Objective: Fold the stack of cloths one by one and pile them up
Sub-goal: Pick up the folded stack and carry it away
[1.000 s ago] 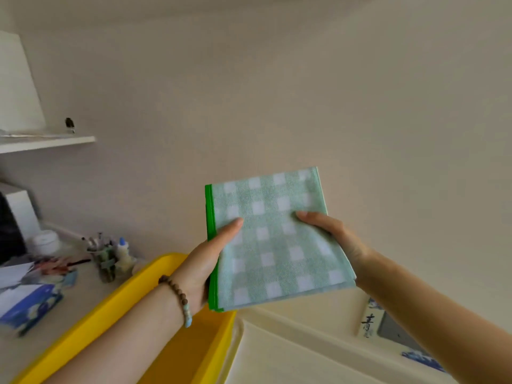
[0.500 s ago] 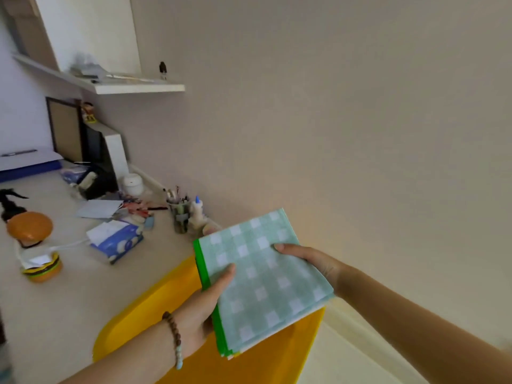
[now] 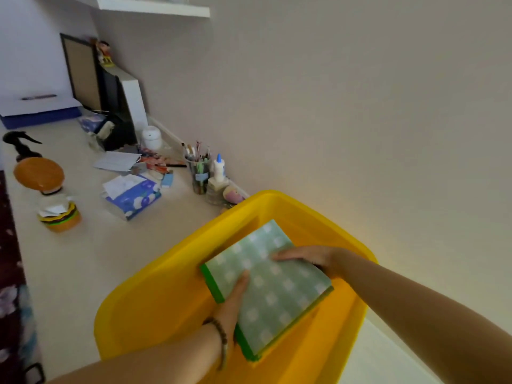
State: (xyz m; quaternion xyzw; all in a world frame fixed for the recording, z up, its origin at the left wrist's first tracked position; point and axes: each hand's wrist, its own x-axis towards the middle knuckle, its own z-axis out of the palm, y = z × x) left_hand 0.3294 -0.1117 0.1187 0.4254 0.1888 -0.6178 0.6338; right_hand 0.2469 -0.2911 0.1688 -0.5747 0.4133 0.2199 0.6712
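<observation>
Green cloth point(image 3: 273, 286) — left hand point(image 3: 231, 303), right hand point(image 3: 315, 259) gripping.

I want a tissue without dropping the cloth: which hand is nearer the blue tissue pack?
Left. The left hand grips the cloth by its green edge, on the side toward the blue tissue pack; the right hand holds the opposite edge, farther away.
</observation>
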